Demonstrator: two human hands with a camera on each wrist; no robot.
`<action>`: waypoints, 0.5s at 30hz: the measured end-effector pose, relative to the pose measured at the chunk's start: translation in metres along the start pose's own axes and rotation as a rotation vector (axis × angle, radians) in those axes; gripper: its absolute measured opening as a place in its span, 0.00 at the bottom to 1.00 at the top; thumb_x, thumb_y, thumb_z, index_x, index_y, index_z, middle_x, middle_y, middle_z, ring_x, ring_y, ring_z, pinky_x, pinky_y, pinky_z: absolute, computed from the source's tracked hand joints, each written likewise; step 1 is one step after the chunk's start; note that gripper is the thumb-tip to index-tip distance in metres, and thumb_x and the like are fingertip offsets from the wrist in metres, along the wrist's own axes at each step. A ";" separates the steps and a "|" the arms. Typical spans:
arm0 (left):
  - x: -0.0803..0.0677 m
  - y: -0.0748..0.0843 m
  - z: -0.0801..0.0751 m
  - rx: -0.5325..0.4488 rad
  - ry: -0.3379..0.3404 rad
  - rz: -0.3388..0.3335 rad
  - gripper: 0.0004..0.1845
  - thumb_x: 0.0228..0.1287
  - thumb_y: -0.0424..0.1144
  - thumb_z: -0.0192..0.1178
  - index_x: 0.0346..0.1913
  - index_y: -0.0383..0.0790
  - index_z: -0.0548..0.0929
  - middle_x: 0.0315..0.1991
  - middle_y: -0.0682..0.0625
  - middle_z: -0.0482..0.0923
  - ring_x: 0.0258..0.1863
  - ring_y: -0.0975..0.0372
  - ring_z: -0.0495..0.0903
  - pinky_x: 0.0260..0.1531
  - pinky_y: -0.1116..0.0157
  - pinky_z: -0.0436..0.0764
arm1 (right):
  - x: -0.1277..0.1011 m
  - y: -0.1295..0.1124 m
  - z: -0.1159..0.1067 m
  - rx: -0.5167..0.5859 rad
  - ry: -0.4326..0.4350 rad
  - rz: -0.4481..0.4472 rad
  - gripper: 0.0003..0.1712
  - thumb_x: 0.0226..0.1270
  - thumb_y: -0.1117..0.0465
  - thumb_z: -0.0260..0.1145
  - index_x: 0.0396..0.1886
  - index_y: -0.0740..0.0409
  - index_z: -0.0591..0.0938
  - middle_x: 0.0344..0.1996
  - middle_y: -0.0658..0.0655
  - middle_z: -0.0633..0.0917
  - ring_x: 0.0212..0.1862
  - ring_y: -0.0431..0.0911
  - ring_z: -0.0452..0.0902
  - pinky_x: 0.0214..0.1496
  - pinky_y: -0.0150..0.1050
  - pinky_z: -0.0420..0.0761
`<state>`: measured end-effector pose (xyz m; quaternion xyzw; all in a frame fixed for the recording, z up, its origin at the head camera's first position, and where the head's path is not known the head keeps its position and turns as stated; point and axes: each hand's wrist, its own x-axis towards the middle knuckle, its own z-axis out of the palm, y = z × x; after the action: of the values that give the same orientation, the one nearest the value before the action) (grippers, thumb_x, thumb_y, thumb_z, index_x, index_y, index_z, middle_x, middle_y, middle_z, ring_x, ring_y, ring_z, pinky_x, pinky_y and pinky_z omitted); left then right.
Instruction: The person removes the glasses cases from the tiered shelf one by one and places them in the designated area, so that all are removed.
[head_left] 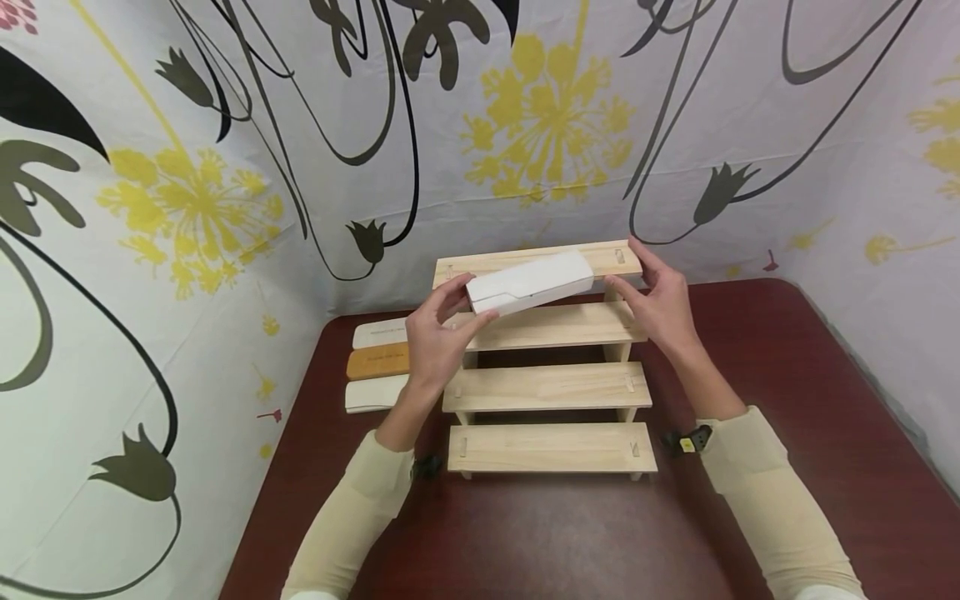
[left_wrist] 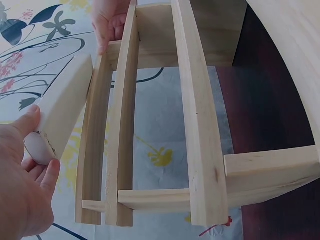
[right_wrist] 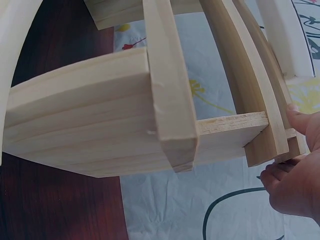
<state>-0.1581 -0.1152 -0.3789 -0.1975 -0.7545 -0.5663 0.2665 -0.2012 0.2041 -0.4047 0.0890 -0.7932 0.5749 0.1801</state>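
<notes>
My left hand (head_left: 438, 337) grips a white oblong case (head_left: 532, 283) by its left end, thumb on the near side and fingers behind. The case is held slantwise, its right end higher, close over the top tread (head_left: 480, 265) of a stepped pale-wood rack (head_left: 551, 389). In the left wrist view the case (left_wrist: 62, 107) appears beside the rack's highest boards. At the right end of that top tread, my right hand (head_left: 663, 304) pinches the board. Its thumb lies on one side and its fingers curl round the other, as the right wrist view shows.
Left of the rack, a white case (head_left: 378, 333), an orange-brown case (head_left: 377, 361) and another white case (head_left: 375, 393) lie in a row on the dark red table (head_left: 555, 533). A flower-printed cloth (head_left: 450, 167) hangs behind the table and along its sides.
</notes>
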 end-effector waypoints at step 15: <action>-0.014 -0.007 -0.019 -0.073 -0.017 -0.002 0.30 0.55 0.29 0.82 0.63 0.37 0.86 0.58 0.44 0.86 0.56 0.53 0.88 0.57 0.60 0.86 | 0.000 -0.002 0.001 -0.019 0.003 0.014 0.43 0.71 0.61 0.76 0.82 0.52 0.68 0.78 0.58 0.70 0.76 0.50 0.69 0.70 0.36 0.76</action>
<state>-0.1480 -0.1355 -0.3886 -0.2112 -0.7357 -0.5921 0.2522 -0.2007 0.2022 -0.4038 0.0810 -0.7991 0.5685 0.1781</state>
